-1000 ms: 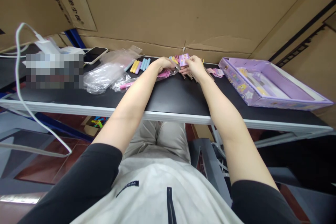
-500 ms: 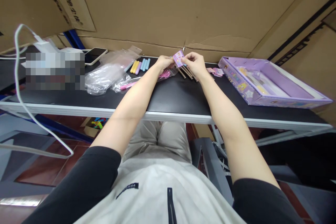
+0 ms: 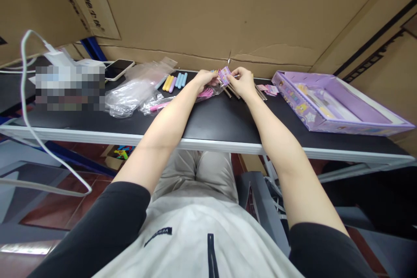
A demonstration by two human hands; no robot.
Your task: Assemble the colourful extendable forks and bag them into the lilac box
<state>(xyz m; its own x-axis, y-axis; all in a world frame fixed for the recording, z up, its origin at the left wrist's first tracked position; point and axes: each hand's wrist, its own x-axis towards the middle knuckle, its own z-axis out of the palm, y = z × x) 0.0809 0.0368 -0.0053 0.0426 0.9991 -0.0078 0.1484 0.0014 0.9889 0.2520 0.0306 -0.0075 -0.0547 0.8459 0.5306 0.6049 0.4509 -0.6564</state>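
Over the far part of the black tabletop, a small purple printed card [image 3: 224,75] is pinched by the fingers of my right hand [image 3: 244,82]. My left hand [image 3: 206,79] is closed at the card's left edge, its fingertips partly hidden. Several brown sticks [image 3: 232,92] lie under and beside the hands, some covered by my right hand. Below my left hand a coiled pink cord [image 3: 206,93] lies with clear plastic around it. Right of my right hand are several small pink and purple cards [image 3: 269,90].
A purple printed box [image 3: 302,110] with items inside stands at right. On the left lie clear plastic bags [image 3: 130,91], yellow, purple and blue sticks [image 3: 178,81], a phone [image 3: 120,69] and a charger with a white cable [image 3: 24,78]. Cardboard [image 3: 195,13] walls the back.
The purple card has tilted and shifted slightly right between my hands. My right hand has moved a little, and more of the brown sticks shows to its right.
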